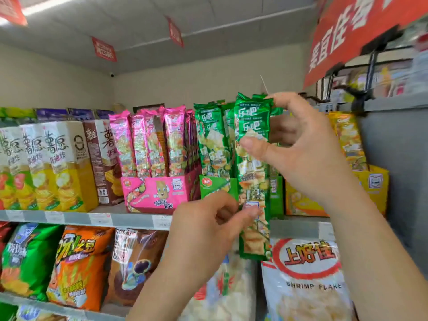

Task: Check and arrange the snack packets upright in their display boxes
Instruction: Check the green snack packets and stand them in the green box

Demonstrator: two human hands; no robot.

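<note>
Green snack packet (253,172) is held up in front of the upper shelf (129,219), out of its box, and is being looked over. It is pinched in two places. The right hand (308,144) is clamped on the upper part, with the thumb (251,143) pressed on the front face and the fingertips (276,99) curled over the crimped top edge. The left hand (203,228) is closed on the lower part, thumb and forefinger nipped on the face, the other fingers curled in. The packet is held close to upright, with its foot hanging below the shelf's front edge, beside the shrimp flake bag (308,274) on the shelf beneath. Two logos are seen stacked near the top, but whether a second packet is pressed behind cannot be told.

Behind it, the green display box (216,184) is seen at the front edge of the upper shelf, between the pink display box (159,193) on the left and the yellow display box (375,184) toward the right end. Green packets (210,140) are stood upright in it, as the pink packets (173,140) are in theirs.

The step in hand is judged to be the check; the return to the box is not yet done. For the next move, the foot has to be lifted above the box's front wall, lined up with a gap in the row and lowered straight. The lower pinch would have to be released as the foot goes in, with the top guided by the right hand. The film is likely to catch on its neighbours, so a slow, vertical entry is called for.
</note>
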